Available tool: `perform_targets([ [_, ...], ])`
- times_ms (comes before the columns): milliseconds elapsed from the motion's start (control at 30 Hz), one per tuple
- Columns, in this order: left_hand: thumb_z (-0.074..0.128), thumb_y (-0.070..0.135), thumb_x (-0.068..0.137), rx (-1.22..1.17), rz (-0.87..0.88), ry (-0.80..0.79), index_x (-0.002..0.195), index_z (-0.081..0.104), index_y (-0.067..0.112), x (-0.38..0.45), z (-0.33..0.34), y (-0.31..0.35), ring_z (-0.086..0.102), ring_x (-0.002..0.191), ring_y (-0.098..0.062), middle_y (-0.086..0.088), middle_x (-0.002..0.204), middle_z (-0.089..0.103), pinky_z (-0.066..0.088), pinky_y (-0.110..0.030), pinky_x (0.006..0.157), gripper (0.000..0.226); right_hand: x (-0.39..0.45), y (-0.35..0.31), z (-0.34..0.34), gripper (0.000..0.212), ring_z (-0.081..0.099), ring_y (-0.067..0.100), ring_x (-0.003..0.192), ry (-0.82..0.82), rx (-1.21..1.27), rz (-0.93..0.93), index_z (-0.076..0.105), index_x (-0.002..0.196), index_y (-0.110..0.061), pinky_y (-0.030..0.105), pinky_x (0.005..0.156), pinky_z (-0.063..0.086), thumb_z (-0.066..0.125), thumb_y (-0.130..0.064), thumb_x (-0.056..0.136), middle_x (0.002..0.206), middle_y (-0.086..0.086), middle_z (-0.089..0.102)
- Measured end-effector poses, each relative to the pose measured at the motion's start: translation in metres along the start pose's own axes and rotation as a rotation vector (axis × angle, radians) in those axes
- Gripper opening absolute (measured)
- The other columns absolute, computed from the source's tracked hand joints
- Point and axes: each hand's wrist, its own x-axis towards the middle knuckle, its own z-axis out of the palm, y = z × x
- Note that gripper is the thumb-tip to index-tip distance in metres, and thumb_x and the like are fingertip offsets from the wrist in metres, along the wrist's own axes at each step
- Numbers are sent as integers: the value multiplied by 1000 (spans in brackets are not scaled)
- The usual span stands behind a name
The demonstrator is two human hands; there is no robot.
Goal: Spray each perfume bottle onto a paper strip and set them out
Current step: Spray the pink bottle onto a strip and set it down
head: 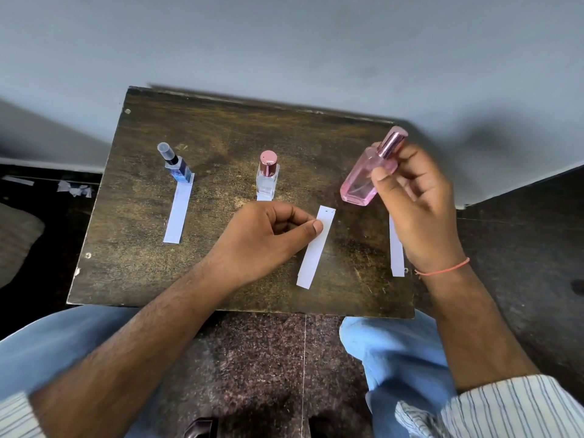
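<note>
Two bottles, blue [178, 169] and clear [267, 178], stood on strips near the table's [221, 128] far edge. Right hand [417, 203] gripped the capped pink bottle [366, 177] aloft; left hand [268, 235] pinched a third strip [316, 248]. Spraying remained.

Both forearms reach forward, bare below rolled striped sleeves. The left hand [265, 232] is curled, thumb and fingers [317, 227] pinched together, palm down. The right hand [417, 203] is raised higher, its fingers curled in a grip, a thin orange thread [442, 269] round the wrist.
</note>
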Motion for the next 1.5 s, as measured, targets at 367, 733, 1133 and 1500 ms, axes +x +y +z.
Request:
perform_targets([
  [367,79,32,102,-54,-16,35,97,85,22,2,5,7,50,51,4,20,64,68,42,-13,50,13,-6,-12,17,29,56,22,50,-43,377,316,69,108,-20,25,46,35,57,-46,100,85,3,58],
  [733,73,18,103,-282,189,40,100,81,12,-7,12,27,58,55,-7,13,91,79,46,-15,48,10,-15,-27,15,23,38,36,39,-224,151,298,76,110,-25,17,39,39,55,-35,110,65,27,47],
  [1133,71,28,103,-461,175,-113,107,84,8,-6,13,24,69,69,-12,-30,124,75,50,-22,50,25,-20,-24,11,31,45,30,45,-544,194,322,74,127,-11,22,41,42,52,-26,112,81,11,77],
  [1500,78,42,98,-549,136,-102,109,86,11,-4,17,23,68,70,-9,-8,100,84,52,-20,56,34,-20,-21,3,31,52,29,51,-566,136,322,70,118,3,26,43,41,60,-23,104,87,44,59],
])
